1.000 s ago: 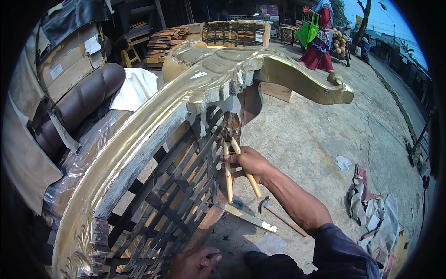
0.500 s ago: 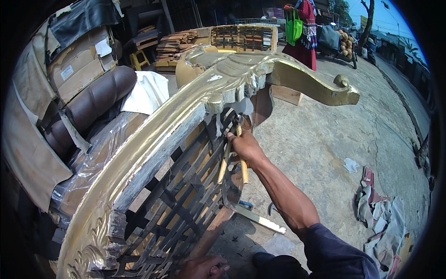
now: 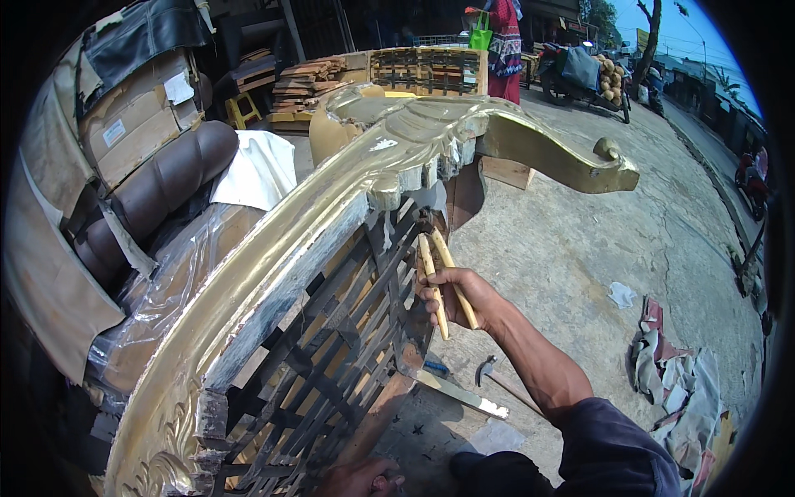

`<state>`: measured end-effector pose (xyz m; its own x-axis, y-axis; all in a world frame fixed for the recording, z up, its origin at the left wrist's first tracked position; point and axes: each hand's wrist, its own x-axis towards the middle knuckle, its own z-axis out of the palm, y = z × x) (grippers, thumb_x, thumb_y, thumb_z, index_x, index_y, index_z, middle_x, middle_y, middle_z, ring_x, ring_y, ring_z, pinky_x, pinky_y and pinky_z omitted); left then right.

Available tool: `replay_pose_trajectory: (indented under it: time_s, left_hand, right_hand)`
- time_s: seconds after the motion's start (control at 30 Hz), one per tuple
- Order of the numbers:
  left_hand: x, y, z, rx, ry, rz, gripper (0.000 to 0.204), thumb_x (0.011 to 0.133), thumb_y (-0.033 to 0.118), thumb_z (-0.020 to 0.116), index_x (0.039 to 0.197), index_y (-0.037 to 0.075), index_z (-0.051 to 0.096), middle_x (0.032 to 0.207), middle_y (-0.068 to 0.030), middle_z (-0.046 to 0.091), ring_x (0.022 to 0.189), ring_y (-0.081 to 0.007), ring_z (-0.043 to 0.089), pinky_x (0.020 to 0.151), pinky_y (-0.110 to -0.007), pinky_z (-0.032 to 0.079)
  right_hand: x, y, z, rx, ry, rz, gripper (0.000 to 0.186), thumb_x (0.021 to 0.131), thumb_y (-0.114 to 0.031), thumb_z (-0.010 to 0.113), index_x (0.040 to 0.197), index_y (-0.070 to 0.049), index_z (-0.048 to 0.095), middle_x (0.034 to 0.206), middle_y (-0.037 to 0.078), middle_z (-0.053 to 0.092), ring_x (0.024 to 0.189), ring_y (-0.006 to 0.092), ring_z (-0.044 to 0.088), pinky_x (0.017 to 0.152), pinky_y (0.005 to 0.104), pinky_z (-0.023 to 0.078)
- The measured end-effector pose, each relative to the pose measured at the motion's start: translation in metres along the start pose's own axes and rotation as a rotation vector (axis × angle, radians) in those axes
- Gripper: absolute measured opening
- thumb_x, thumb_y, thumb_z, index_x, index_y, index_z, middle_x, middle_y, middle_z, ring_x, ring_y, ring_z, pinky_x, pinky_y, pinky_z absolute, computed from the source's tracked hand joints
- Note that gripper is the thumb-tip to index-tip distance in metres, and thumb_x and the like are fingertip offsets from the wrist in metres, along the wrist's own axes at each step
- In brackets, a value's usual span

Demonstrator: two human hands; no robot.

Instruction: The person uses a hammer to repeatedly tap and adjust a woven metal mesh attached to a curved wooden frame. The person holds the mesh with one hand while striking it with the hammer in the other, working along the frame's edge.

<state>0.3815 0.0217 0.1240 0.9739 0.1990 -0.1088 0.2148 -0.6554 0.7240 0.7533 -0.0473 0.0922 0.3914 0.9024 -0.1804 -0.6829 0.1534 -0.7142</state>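
A gold carved furniture frame [image 3: 263,240] lies tilted across the middle, with worn, bare patches along its inner edge. Woven black webbing straps [image 3: 319,358] fill its inside. My right hand [image 3: 475,298] is closed around the yellow handles of a pair of pincers [image 3: 429,263]. The dark head of the pincers is up against the far inner corner of the frame, where the straps end; whether the jaws grip anything is too small to tell. At the lower edge my left hand [image 3: 360,478] is curled by the lower rail, and what it holds, if anything, is hidden.
A hammer [image 3: 490,373] lies on the concrete under my right forearm, beside a pale wooden leg [image 3: 460,389]. Fabric scraps [image 3: 683,398] are heaped at right. Wrapped cushions [image 3: 170,170] stand left. Behind are stacked wood [image 3: 302,83], a person in red [image 3: 503,50] and a loaded cart [image 3: 580,74].
My right hand has slid down toward the handle ends and moved slightly right and nearer. The pincers' handles now sit closer together. The hammer shows more fully, and the person behind has shifted left.
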Motion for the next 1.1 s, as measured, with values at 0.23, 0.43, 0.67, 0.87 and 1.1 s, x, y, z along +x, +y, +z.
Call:
replay_pose_trajectory:
  time_s: [0.23, 0.43, 0.67, 0.87, 1.1]
  left_hand:
    - [0.005, -0.014, 0.002, 0.003, -0.004, 0.050, 0.018, 0.092, 0.015, 0.074, 0.106, 0.006, 0.069, 0.088, -0.0161, 0.067, 0.075, -0.0360, 0.067, 0.066, -0.043, 0.051]
    - [0.001, -0.026, 0.009, 0.097, 0.042, 0.031, 0.016, 0.091, 0.017, 0.076, 0.101, 0.007, 0.068, 0.085, -0.0156, 0.067, 0.074, -0.0378, 0.066, 0.066, -0.045, 0.050]
    - [-0.010, -0.020, 0.011, 0.143, 0.010, 0.026, 0.017, 0.092, 0.020, 0.075, 0.102, 0.008, 0.069, 0.085, -0.0142, 0.067, 0.076, -0.0365, 0.068, 0.066, -0.046, 0.051]
    - [-0.044, -0.020, 0.017, 0.144, 0.103, 0.073, 0.016, 0.092, 0.019, 0.075, 0.104, 0.009, 0.070, 0.085, -0.0115, 0.070, 0.073, -0.0274, 0.070, 0.065, -0.043, 0.052]
    - [0.007, -0.030, 0.007, 0.037, -0.167, 0.059, 0.025, 0.097, 0.029, 0.070, 0.108, 0.008, 0.063, 0.094, -0.0122, 0.067, 0.088, -0.0333, 0.070, 0.073, -0.045, 0.055]
  right_hand:
    - [-0.013, -0.015, -0.013, -0.389, 0.177, 0.078, 0.018, 0.102, -0.017, 0.047, 0.098, 0.000, 0.052, 0.072, 0.002, 0.050, 0.050, 0.0118, 0.048, 0.045, 0.0344, 0.046]
    - [-0.005, -0.034, -0.067, -0.986, 0.275, 0.015, 0.032, 0.097, -0.025, 0.058, 0.075, -0.002, 0.053, 0.063, 0.005, 0.055, 0.045, 0.0150, 0.052, 0.039, 0.0354, 0.043]
    - [-0.013, -0.059, -0.069, -1.292, 0.420, 0.013, 0.042, 0.097, -0.032, 0.058, 0.070, 0.000, 0.055, 0.056, 0.007, 0.056, 0.041, 0.0175, 0.053, 0.037, 0.0366, 0.042]
    - [-0.028, -0.071, 0.015, -1.565, 0.547, 0.154, 0.044, 0.102, -0.029, 0.056, 0.080, 0.009, 0.060, 0.059, 0.010, 0.059, 0.044, 0.0221, 0.060, 0.039, 0.0400, 0.047]
    - [-0.042, -0.083, -0.044, -1.580, 0.563, -0.008, 0.030, 0.102, -0.025, 0.055, 0.084, 0.000, 0.056, 0.060, 0.007, 0.056, 0.044, 0.0190, 0.054, 0.040, 0.0402, 0.047]
